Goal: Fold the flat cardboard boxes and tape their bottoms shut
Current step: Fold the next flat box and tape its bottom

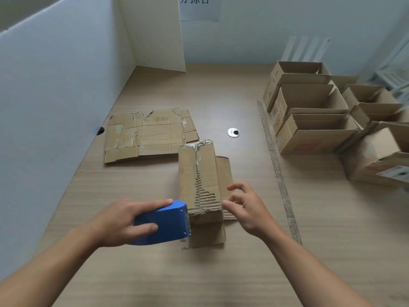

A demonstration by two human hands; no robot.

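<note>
The box lies between the hands: left grips the tape dispenser, right spread.

**Soft, even light; wide-angle stretch at the edges**

The scene is bright and diffusely lit, with a cool bluish cast on the white partition. Shadows are faint and soft-edged: thin ones lie under the blue tape dispenser and the upturned cardboard box on the wooden table. A small glare sits on the clear tape at that box's far end. Straight lines bow toward the corners. The open boxes at the right edge are smeared; the centre is sharp.
</note>
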